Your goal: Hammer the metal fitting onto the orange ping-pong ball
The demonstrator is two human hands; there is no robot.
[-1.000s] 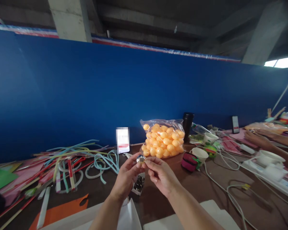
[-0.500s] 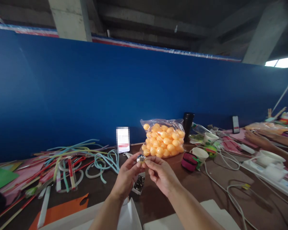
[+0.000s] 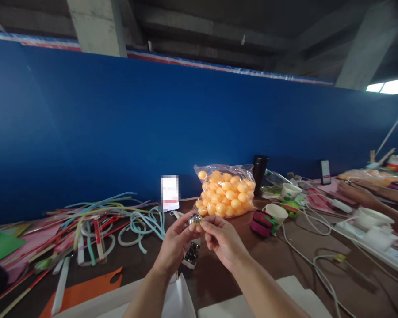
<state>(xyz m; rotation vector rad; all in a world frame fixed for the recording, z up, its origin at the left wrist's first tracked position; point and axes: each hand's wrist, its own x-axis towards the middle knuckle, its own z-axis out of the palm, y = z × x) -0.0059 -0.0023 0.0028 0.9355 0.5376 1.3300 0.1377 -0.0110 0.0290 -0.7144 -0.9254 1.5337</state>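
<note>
A small shiny silver ball [image 3: 195,219] is held up above the table between my two hands. My left hand [image 3: 172,243] grips it from the left, with the thumb in front and the forefinger behind. The thumb and forefinger of my right hand [image 3: 223,238] are pinched together against the ball's right lower edge; the other fingers curl inward. Whether anything smaller sits in that pinch is hidden. Just below the hands lies a small open box [image 3: 189,265] with dark shiny pieces in it, partly covered by my left hand.
Behind my hands stands a clear bag of orange balls [image 3: 225,194], beside a black bottle [image 3: 260,174] and a propped phone [image 3: 170,193]. Coloured tubes and sticks [image 3: 86,229] spread leftward. Paper cups [image 3: 277,213], white cables [image 3: 318,265] and another person's arms [image 3: 378,198] are at right.
</note>
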